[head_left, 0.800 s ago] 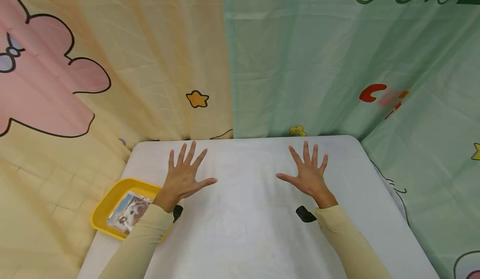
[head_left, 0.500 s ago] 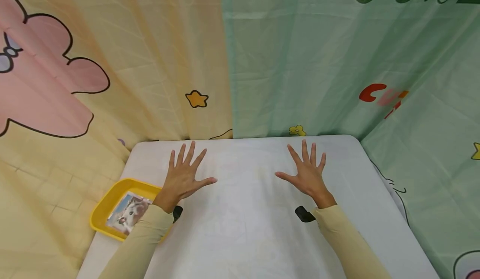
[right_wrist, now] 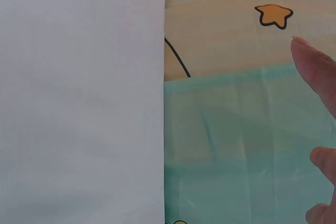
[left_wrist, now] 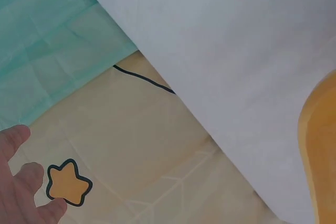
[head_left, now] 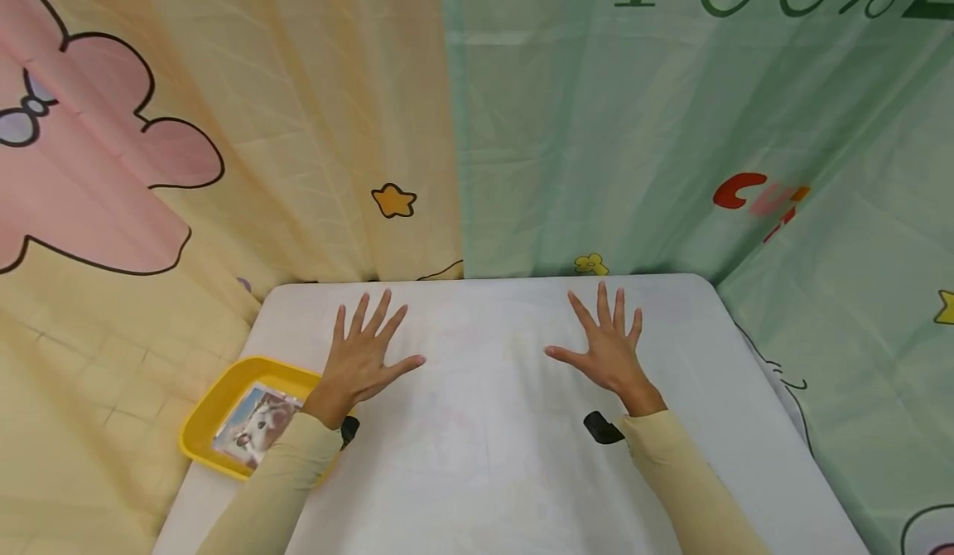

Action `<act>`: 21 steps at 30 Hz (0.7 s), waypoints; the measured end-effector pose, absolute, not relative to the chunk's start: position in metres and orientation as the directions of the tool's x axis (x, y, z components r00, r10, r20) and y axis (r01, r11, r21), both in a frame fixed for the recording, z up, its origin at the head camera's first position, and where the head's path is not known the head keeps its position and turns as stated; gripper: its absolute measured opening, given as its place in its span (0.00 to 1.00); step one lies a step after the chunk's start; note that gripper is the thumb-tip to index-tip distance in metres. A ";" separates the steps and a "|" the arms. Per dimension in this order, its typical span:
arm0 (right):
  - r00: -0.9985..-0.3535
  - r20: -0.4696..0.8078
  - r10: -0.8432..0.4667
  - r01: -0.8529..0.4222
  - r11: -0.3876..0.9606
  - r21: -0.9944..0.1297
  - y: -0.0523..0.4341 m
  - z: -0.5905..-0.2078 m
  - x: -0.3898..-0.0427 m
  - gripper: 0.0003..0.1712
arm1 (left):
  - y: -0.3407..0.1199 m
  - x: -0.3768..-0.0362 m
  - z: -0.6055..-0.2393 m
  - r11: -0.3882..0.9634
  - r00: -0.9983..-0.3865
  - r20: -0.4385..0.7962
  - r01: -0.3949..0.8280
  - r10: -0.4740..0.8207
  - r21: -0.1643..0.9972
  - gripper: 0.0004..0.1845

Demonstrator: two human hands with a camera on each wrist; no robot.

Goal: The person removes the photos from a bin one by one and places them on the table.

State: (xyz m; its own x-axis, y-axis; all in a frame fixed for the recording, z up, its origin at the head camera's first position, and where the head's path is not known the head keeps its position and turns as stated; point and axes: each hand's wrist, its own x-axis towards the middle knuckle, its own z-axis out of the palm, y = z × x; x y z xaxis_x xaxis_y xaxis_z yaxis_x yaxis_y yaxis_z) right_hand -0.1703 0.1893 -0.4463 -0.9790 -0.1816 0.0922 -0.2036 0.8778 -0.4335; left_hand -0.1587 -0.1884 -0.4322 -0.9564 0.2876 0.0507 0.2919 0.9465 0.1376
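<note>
Here, white table (head_left: 484, 456), both hands flat with fingers spread, yellow tray (head_left: 216, 402) at left edge, cartoon curtains (head_left: 596, 124) behind.

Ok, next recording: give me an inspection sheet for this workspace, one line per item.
Surface: white cloth-covered table, bare in the middle.
Job's things: yellow plastic tray at the table's left edge, holding a picture card.
Clutter: nothing seen.
Grippers: left hand and right hand lie flat on the table, fingers spread, holding nothing.
Cables: nothing seen.
Surroundings: yellow cartoon-print curtain left, green printed curtain right.
</note>
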 end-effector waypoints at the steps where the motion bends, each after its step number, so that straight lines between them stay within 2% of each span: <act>1: -0.979 0.089 -0.182 -0.203 0.875 -0.439 0.189 -0.446 -0.170 0.58 | -0.190 -0.158 -0.433 0.947 -0.957 0.052 0.291 0.286 0.138 0.48; 8: -0.976 0.112 -0.189 -0.219 0.868 -0.445 0.183 -0.449 -0.171 0.57 | -0.200 -0.149 -0.447 0.952 -0.966 0.049 0.260 0.255 0.162 0.48; 17: -0.967 0.159 -0.199 -0.251 0.849 -0.465 0.171 -0.454 -0.170 0.55 | -0.222 -0.135 -0.476 0.970 -0.987 -0.003 0.157 0.160 0.185 0.47; 21: -0.962 0.181 -0.205 -0.267 0.845 -0.463 0.164 -0.456 -0.169 0.54 | -0.233 -0.128 -0.488 0.972 -0.993 -0.036 0.105 0.115 0.211 0.49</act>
State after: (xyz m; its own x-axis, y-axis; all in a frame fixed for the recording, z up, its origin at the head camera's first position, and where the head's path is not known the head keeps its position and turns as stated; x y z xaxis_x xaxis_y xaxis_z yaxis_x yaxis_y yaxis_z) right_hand -0.1692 0.1641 -0.4559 -0.9619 -0.2052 0.1809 -0.2673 0.8453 -0.4626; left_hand -0.1277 -0.2332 -0.4883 -0.9927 0.1151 -0.0362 0.1049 0.9718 0.2113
